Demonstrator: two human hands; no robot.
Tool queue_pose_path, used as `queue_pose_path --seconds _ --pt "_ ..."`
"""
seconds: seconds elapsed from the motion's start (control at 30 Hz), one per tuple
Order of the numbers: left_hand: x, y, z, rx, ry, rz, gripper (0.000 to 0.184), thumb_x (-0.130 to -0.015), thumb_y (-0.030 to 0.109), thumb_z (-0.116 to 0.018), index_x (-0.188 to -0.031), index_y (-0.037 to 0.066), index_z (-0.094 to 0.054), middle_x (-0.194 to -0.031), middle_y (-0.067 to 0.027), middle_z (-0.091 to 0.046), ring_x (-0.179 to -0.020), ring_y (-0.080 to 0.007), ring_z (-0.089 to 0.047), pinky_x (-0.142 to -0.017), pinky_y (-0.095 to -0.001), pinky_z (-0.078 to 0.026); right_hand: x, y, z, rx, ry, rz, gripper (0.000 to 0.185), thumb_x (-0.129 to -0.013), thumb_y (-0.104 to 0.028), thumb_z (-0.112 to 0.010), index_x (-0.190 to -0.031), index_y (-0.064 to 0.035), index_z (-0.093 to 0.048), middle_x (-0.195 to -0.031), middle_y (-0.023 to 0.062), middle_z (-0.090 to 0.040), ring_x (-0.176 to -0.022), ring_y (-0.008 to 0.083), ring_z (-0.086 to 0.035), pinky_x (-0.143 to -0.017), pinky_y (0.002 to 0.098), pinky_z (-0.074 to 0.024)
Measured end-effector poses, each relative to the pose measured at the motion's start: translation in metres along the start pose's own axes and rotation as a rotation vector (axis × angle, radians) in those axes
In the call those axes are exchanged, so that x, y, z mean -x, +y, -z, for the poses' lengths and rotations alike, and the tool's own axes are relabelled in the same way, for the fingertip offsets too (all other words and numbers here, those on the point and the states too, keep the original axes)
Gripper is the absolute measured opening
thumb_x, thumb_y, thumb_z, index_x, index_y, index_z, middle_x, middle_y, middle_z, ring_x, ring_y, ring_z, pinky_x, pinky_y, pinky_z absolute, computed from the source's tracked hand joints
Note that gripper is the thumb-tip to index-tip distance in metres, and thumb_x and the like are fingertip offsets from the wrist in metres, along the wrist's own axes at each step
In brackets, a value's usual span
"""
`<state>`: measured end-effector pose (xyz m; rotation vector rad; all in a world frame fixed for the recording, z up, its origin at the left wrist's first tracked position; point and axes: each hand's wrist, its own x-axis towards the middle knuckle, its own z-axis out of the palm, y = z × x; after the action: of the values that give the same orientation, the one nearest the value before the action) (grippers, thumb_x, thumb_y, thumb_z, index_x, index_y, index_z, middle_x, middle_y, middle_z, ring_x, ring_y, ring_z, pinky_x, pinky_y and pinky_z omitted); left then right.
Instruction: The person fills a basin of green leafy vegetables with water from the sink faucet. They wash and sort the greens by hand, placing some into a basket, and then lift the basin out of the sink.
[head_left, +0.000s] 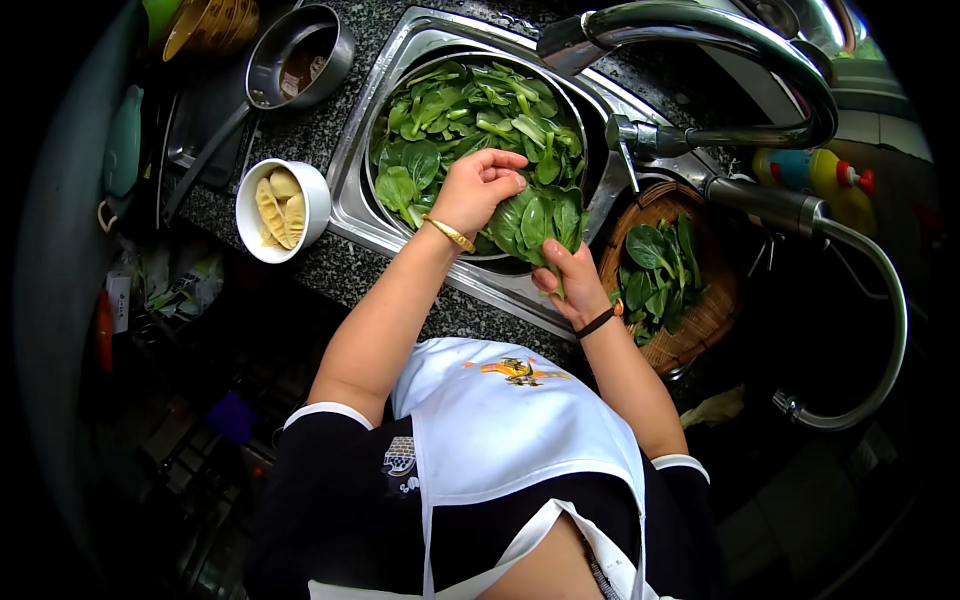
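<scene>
Head view | we pinch the leafy bunch [535, 222] by its stems between thumb and fingers of our right hand [575, 280] | bunch at the near side of the greens-filled basin [584, 135], in the sink [350, 190] | our left hand's [482, 190] fingers curl narrow just beside it; we cannot tell whether they grip a leaf | wicker basket [712, 320] right

The faucet [665, 28] was polished metal, mirror-bright along its curve, and the sink [352, 190] was smooth metal with a softer shine. The saucepan [338, 72] looked like duller metal. The counter [395, 300] resembled speckled stone, slightly glossy. The white bowl [317, 208] appeared to be glazed ceramic. The basket [718, 312] was rough, woven plant fibre, the apron [530, 430] matt cloth, and the leafy greens [535, 222] had a smooth, moist-looking gloss.
</scene>
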<state>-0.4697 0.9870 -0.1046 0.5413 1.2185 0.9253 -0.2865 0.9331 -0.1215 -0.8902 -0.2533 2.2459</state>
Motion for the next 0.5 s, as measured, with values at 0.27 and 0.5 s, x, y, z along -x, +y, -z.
queue_pose_path --seconds 0.27,0.5 --pt "0.001 -0.008 -0.001 -0.207 -0.030 -0.146 0.028 -0.081 0.004 -0.062 -0.108 0.000 -0.057 -0.086 -0.0034 -0.063 -0.080 -0.0077 -0.058 -0.073 -0.0210 -0.048 -0.001 -0.001 -0.003 0.165 0.091 -0.038 0.018 -0.088 -0.010 -0.060 -0.103 -0.0036 -0.051 -0.085 0.0032 -0.057 -0.047 0.0068 -0.042 -0.041 0.0198 -0.0339" --pt "-0.003 -0.025 -0.006 -0.467 0.152 -0.270 0.019 -0.082 0.002 -0.055 -0.101 0.000 -0.060 -0.080 0.0009 -0.060 -0.072 -0.0044 -0.054 -0.067 -0.0192 -0.044 -0.003 -0.006 -0.007 0.206 0.120 -0.010 0.016 -0.088 -0.009 -0.060 -0.101 -0.0034 -0.052 -0.083 0.0030 -0.057 -0.048 0.0064 -0.042 -0.041 0.0196 -0.0344"
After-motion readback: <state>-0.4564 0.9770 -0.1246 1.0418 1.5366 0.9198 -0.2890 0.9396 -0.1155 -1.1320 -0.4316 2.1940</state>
